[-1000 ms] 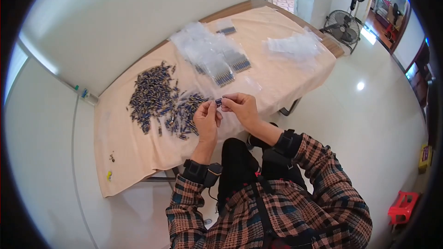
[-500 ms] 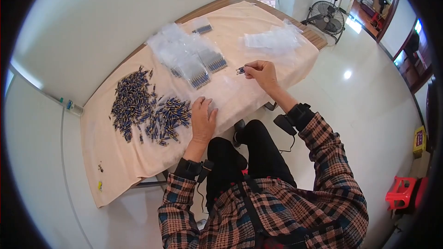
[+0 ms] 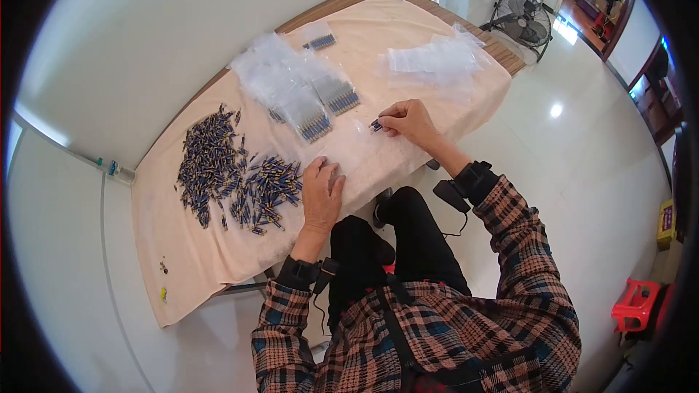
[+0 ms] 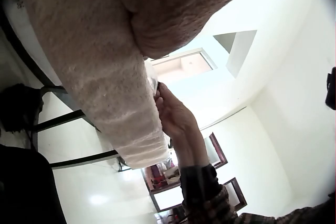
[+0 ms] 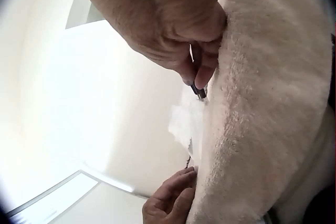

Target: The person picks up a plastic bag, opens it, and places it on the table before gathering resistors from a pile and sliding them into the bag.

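My right hand (image 3: pixel 411 122) pinches a few small dark-blue pieces (image 3: pixel 376 125) with metallic ends, low over the cloth; the right wrist view shows their tips (image 5: pixel 199 92) sticking out below the fingers. My left hand (image 3: pixel 322 193), fingers loosely bent, rests palm down on the cloth near the table's front edge, to the right of a smaller heap of such pieces (image 3: pixel 269 185). A larger heap (image 3: pixel 211 160) lies beyond it. Clear bags with rows of pieces (image 3: pixel 315 126) lie farther back between the hands. What is under my left palm is hidden.
A peach cloth (image 3: pixel 196 262) covers most of the wooden table (image 3: pixel 349 4). Clear bags (image 3: pixel 433 62) are stacked at the back right. A wall borders the far left side; a fan (image 3: pixel 523 18) and a red stool (image 3: pixel 635 306) stand on the floor.
My hands were together over the smaller heap, then parted. The right went away to the right with the pieces; the left came down on the cloth. Lately the right has barely shifted.
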A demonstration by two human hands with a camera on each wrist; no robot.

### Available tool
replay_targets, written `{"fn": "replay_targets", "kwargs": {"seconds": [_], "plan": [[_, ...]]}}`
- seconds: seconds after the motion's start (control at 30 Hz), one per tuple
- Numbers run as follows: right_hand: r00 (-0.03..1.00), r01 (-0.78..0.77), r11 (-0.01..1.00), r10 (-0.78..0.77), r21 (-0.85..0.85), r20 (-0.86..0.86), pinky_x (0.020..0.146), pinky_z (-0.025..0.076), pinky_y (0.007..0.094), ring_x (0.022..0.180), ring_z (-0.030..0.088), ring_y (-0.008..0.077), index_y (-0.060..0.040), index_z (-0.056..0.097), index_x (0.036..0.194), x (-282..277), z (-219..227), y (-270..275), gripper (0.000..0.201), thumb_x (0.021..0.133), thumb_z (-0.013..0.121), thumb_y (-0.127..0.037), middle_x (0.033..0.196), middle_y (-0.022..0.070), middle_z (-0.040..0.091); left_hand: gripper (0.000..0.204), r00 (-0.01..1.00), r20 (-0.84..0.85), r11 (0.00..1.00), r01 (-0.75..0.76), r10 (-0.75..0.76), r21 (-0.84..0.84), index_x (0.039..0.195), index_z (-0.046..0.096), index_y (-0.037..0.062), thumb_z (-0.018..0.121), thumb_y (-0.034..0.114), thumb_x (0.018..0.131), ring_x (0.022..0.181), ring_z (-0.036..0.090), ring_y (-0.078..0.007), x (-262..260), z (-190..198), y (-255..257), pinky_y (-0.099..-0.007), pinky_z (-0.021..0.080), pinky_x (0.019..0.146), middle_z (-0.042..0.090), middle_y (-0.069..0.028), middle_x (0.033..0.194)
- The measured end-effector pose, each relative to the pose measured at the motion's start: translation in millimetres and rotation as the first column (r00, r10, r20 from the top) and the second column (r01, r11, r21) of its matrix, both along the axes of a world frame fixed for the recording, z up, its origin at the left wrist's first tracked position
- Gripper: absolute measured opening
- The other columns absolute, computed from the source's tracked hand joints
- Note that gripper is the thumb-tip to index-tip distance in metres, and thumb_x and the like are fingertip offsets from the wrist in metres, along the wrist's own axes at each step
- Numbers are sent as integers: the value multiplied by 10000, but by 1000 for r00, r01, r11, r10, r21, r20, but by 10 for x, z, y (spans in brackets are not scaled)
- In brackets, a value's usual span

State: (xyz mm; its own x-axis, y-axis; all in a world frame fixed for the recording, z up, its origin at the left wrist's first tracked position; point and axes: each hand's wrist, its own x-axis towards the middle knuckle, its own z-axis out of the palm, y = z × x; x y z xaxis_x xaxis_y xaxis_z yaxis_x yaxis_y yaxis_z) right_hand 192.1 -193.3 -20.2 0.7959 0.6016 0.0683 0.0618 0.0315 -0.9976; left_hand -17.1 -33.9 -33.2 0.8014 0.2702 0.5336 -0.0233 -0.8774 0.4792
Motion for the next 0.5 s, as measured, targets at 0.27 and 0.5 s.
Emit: {"fn": "replay_targets", "kwargs": {"seconds": [0.27, 0.5], "plan": [[972, -234, 964, 232, -126, -29, 540, 491, 200, 589, 587, 73, 50, 699, 918, -9, 184, 37, 157, 822, 681, -73, 730, 52, 669, 301, 1000, -21, 999, -13, 12, -36, 1033, 631, 10, 691, 89, 749, 1090, 518, -350, -1, 21, -5, -393, 405, 953, 557, -179, 1155], [886, -307, 875, 406, -374, 223, 498, 444, 219, 519, 520, 61, 23, 721, 893, 0, 266, 108, 163, 771, 641, -48, 637, 20, 632, 296, 1000, -5, 999, 12, -12, -52, 1029, 606, -13, 678, 50, 749, 1082, 501, -370, -9, 47, -16, -402, 411, 940, 531, -197, 1161]]}}
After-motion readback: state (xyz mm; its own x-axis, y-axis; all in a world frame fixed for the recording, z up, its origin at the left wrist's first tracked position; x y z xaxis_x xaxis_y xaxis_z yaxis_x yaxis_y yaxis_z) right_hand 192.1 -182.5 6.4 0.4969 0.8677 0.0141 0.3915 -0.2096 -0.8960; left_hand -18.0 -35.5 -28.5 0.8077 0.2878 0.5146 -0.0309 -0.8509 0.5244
